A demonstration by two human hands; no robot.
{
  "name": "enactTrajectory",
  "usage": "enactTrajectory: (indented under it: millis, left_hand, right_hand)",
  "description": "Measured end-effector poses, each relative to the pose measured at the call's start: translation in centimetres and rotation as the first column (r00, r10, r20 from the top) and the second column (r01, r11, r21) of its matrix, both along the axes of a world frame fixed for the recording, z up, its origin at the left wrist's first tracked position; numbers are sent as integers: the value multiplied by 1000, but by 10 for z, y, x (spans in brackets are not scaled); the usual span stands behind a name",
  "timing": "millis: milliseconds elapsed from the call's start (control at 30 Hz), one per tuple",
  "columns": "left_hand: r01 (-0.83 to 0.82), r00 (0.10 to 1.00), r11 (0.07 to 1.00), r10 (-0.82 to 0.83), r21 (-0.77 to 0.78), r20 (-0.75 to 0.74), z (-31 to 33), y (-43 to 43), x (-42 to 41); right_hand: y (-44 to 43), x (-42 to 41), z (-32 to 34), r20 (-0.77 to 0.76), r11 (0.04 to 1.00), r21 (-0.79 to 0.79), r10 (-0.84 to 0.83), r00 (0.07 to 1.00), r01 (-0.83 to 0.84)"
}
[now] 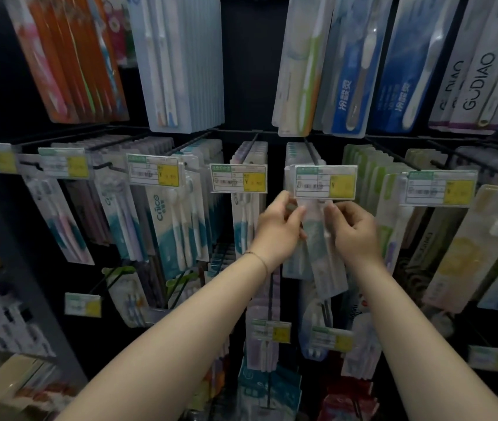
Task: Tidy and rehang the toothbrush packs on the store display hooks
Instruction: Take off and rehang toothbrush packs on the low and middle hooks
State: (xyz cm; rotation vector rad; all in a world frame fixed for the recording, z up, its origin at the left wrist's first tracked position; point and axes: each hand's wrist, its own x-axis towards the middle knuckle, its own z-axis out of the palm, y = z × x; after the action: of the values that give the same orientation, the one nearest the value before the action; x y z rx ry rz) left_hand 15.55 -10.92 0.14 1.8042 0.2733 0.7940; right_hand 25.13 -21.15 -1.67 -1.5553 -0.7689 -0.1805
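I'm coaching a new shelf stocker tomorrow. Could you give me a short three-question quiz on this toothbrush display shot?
1. True or false: the right hand works alone while the left hand hangs idle.
2. Multiple choice: the top of the held toothbrush pack is A) just under a white and yellow price tag; B) up in the top row; C) down at the lowest row.
3. Fill in: the thin bracelet is on the ___ wrist.

Key: 1 false, both hands pinch the pack near its top. 2 A. 3 left.
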Motion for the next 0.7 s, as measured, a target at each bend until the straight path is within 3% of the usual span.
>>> enactTrajectory:
  millis: [100, 267, 433, 700]
  left_hand:
    - [-27, 999, 998, 28, 51, -33, -2, 0, 4]
    - [-134, 990, 991, 135, -17, 40, -16, 8, 7]
    - [-212, 977, 965, 211, 157, 28, -11, 17, 16]
    - [-251, 966, 937, 259, 244, 2, -12, 23, 24]
  right_hand:
    - [-1, 5, -10, -3, 998, 18, 53, 999, -53]
    - [3, 5, -14, 23, 995, 34, 92, 996, -92]
    - [3, 6, -14, 19, 992, 50, 113, 993, -114]
    - [-1, 8, -12, 31, 991, 21, 130, 991, -130]
